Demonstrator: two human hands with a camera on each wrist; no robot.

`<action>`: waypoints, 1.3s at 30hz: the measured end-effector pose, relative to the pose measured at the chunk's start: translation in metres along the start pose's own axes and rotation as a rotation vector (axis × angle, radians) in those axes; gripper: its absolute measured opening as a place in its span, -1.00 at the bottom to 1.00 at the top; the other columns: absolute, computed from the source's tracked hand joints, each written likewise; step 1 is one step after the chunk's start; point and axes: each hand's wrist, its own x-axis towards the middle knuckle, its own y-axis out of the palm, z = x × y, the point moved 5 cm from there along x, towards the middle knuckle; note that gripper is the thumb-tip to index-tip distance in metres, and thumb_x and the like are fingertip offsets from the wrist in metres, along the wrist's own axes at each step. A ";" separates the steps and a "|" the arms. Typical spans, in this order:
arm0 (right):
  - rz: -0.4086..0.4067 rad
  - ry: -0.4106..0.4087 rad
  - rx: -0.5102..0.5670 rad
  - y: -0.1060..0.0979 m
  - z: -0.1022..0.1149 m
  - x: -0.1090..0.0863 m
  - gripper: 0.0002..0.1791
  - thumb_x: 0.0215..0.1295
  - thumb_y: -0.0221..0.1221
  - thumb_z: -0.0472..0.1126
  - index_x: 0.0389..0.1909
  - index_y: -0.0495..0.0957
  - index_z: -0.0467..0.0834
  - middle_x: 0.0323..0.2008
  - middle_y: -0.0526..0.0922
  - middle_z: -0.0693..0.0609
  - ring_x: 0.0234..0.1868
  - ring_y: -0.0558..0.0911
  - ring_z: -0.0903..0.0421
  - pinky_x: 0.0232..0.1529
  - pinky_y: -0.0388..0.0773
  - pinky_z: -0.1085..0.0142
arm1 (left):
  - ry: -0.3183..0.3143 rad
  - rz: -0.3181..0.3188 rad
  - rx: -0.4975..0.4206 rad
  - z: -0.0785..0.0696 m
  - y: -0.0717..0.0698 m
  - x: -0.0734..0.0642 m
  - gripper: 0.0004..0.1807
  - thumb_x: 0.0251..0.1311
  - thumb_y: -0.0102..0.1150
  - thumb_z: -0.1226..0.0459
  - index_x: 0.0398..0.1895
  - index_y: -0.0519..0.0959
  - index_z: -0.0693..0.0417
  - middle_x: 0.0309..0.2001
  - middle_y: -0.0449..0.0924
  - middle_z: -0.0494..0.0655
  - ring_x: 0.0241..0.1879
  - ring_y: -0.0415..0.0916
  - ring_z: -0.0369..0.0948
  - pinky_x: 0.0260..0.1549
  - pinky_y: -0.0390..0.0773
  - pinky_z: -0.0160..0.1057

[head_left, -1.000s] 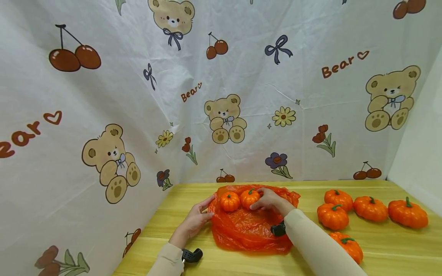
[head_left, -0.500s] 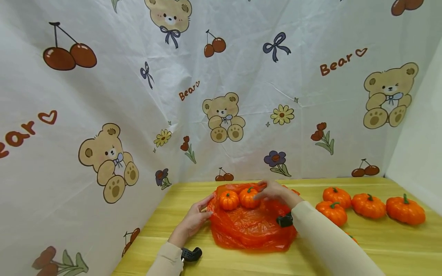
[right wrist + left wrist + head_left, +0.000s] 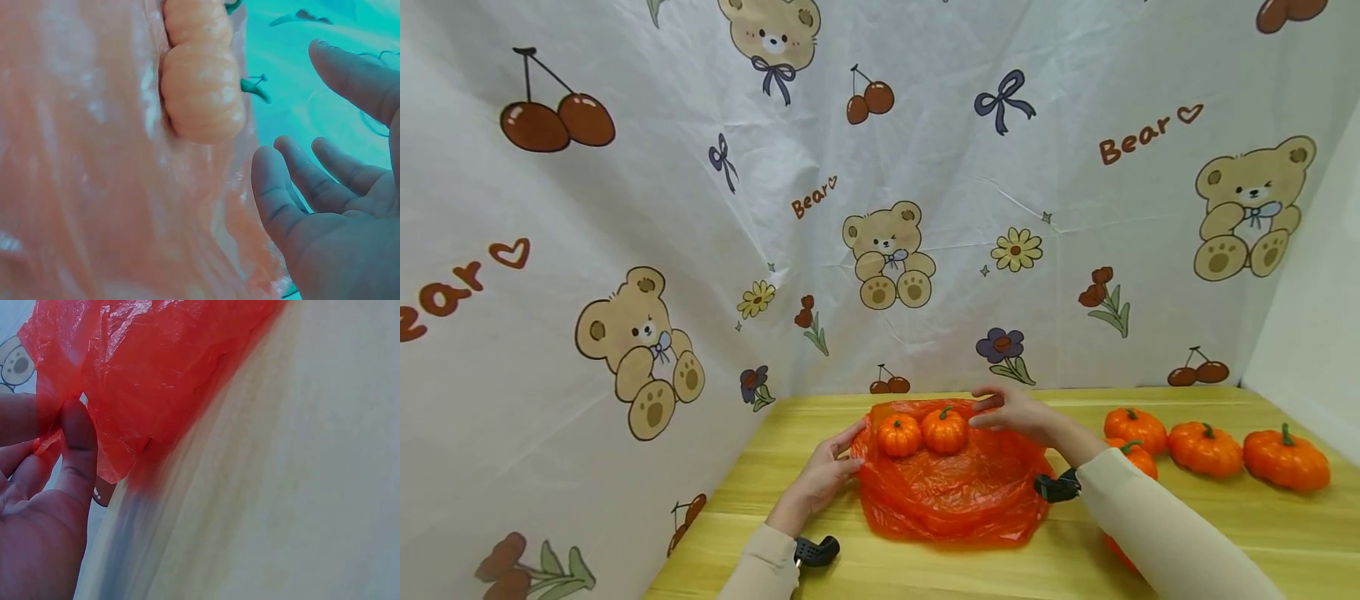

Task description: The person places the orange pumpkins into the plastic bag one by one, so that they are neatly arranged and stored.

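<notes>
A thin red plastic bag (image 3: 955,508) lies spread on the table, with two small orange pumpkins side by side on it, a left pumpkin (image 3: 898,436) and a right pumpkin (image 3: 945,431). My left hand (image 3: 829,471) pinches the bag's left edge; in the left wrist view the thumb (image 3: 78,440) presses the film against the fingers. Just right of the right pumpkin hovers my right hand (image 3: 1018,414), its fingers apart and holding nothing. The right wrist view shows a gap between that hand (image 3: 331,219) and the nearer pumpkin (image 3: 203,94).
Larger orange pumpkins stand on the right of the table (image 3: 1240,533), among them a back one (image 3: 1135,431), a middle one (image 3: 1206,449) and a far-right one (image 3: 1287,460). My right sleeve partly covers others. A bear-printed cloth (image 3: 925,167) hangs behind.
My right hand has let go of the right pumpkin and drawn away to the right. That pumpkin stays beside the other one. The left hand keeps its hold on the bag.
</notes>
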 end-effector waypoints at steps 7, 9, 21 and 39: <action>0.030 -0.049 -0.010 -0.011 0.012 -0.027 -0.20 0.35 0.34 -0.15 0.49 0.22 -0.32 0.38 0.40 -0.44 0.24 0.59 -0.17 0.29 0.54 -0.13 | -0.006 0.011 0.010 0.000 0.000 0.001 -0.15 0.32 0.07 0.57 0.65 0.10 0.03 0.66 -0.05 0.17 0.42 0.35 0.08 0.01 0.67 -0.32; 0.040 -0.061 -0.014 -0.015 0.014 -0.034 -0.19 0.36 0.33 -0.12 0.51 0.20 -0.31 0.38 0.40 -0.41 0.27 0.57 -0.18 0.31 0.53 -0.14 | -0.013 0.005 0.009 0.001 0.000 0.001 -0.15 0.31 0.06 0.57 0.65 0.10 0.01 0.66 -0.04 0.15 0.41 0.36 0.07 0.01 0.67 -0.31; 0.073 -0.152 -0.091 -0.025 0.022 -0.074 -0.18 0.33 0.36 -0.13 0.49 0.23 -0.31 0.36 0.46 -0.36 0.30 0.52 -0.28 0.15 0.66 0.03 | -0.020 -0.014 0.006 -0.003 0.001 0.000 -0.16 0.32 0.05 0.58 0.65 0.11 0.02 0.65 0.01 0.17 0.37 0.38 0.09 -0.01 0.67 -0.31; 0.146 -0.144 -0.144 -0.061 0.002 -0.135 -0.28 0.41 0.27 -0.18 0.50 0.24 -0.26 0.38 0.40 -0.37 0.29 0.53 -0.05 0.05 0.64 0.37 | -0.022 -0.010 0.021 -0.001 0.000 0.001 -0.16 0.32 0.05 0.58 0.64 0.13 0.00 0.65 0.03 0.13 0.33 0.42 -0.01 -0.02 0.67 -0.32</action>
